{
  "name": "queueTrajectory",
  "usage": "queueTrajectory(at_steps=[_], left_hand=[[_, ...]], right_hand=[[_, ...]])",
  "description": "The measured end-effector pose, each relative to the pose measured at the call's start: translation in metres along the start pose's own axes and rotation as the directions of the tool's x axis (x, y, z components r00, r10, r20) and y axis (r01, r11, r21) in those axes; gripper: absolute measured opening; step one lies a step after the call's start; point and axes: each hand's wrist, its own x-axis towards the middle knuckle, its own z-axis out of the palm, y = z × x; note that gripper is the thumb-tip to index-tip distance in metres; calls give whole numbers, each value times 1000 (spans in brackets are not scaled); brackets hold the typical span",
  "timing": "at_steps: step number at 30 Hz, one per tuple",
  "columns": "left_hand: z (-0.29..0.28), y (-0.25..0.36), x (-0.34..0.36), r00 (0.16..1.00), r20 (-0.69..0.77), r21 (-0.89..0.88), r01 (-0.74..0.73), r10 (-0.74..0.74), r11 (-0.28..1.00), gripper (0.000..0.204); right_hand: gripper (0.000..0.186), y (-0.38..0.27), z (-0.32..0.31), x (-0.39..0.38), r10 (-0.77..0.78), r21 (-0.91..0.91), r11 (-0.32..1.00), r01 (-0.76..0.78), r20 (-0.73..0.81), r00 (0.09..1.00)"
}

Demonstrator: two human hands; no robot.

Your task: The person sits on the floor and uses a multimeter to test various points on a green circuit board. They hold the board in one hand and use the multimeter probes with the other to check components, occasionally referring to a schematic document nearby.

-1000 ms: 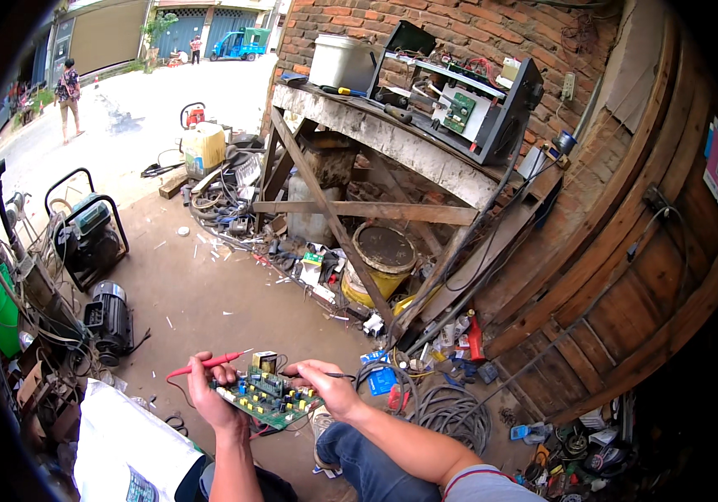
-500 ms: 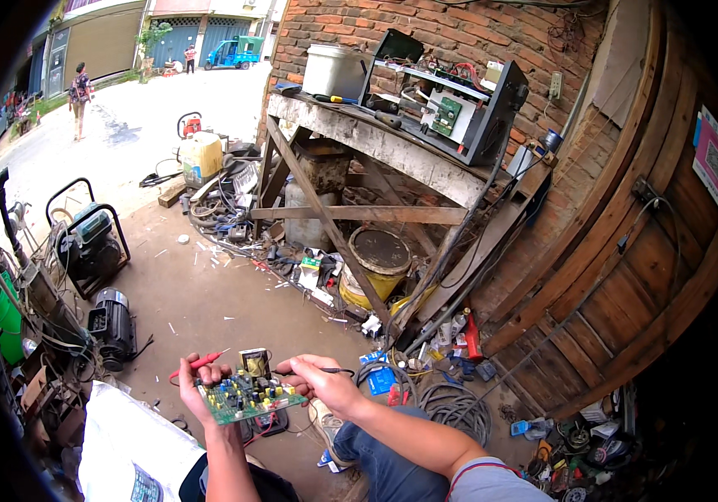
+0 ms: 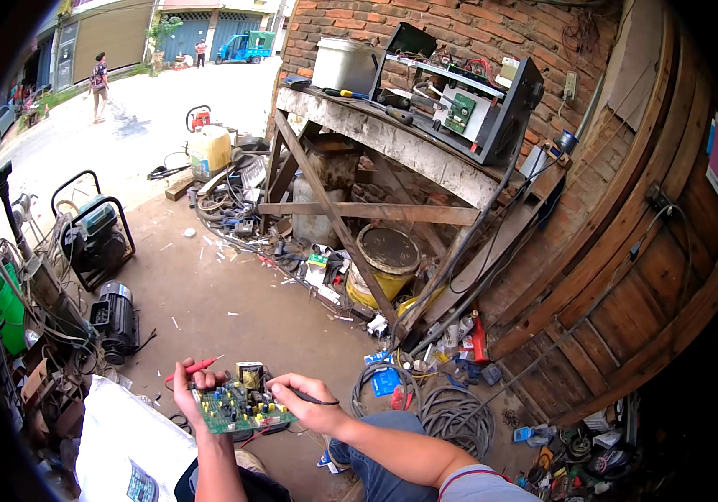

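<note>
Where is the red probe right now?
The red probe is lower left in the head view, in the left hand beside the green circuit board.

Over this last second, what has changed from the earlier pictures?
The left hand and right hand have moved left with the circuit board, which has turned a little. A walker in the street has moved right. Nothing was taken up or let go: the left hand keeps the red probe, the right hand the black probe. The workbench, generator and motor stayed put.
</note>
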Motion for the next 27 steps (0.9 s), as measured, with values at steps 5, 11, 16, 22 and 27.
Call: queueTrajectory(at_steps=[5, 11, 16, 22, 27], left_hand=[[-6, -2, 2, 1000, 1, 24, 4, -4, 1000, 28], [-11, -6, 6, 990, -125, -11, 68, -69, 998, 25], [-15, -4, 8, 993, -105, -25, 59, -61, 998, 26], [-6, 7, 1, 999, -40, -16, 28, -28, 999, 31], [-12, 22, 5, 999, 25, -12, 24, -24, 1000, 40]], right_hand=[[28, 6, 1, -4, -66, -3, 998, 66, -34, 997], [31, -10, -11, -7, 19, 2, 1000, -19, 25, 1000], [27, -11, -24, -4, -386, -573, 741, 349, 61, 920], [33, -14, -22, -8, -195, -198, 959, 201, 51, 980], [44, -31, -10, -14, 7, 44, 999, -22, 313, 950]])
